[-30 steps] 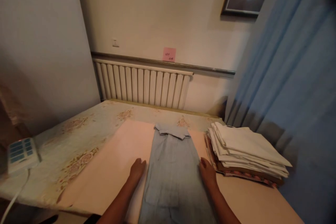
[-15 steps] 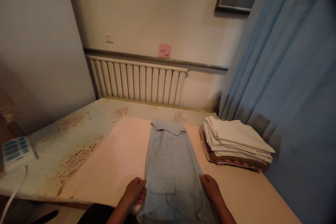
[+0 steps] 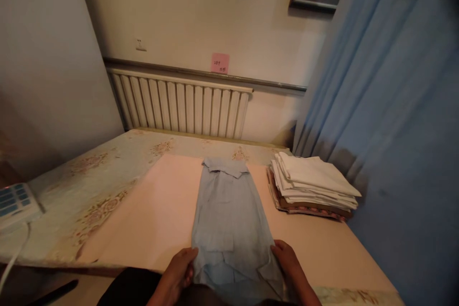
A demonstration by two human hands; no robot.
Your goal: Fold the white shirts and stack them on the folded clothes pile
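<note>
A light blue collared shirt (image 3: 224, 210) lies lengthwise before me, its sides folded inward and its collar at the far end. My left hand (image 3: 182, 263) pinches the shirt's left edge near the hem. On the opposite edge, my right hand (image 3: 287, 256) grips the cloth between thumb and fingers. The hem hangs toward me, past the near side of the table, and its lowest part is cut off by the frame. Under the shirt is a pale pink sheet (image 3: 150, 215).
A stack of folded clothes (image 3: 315, 184), white on top and brown below, sits at the right. Beneath everything is a flowered tablecloth (image 3: 129, 162). A white device with blue keys (image 3: 17, 203) and a cord stands at the left. A blue curtain (image 3: 387, 153) hangs on the right; a radiator (image 3: 179, 103) lines the wall.
The hem has been drawn up a little between my hands, and both hands still hold the side edges. The whole view has shifted slightly.
</note>
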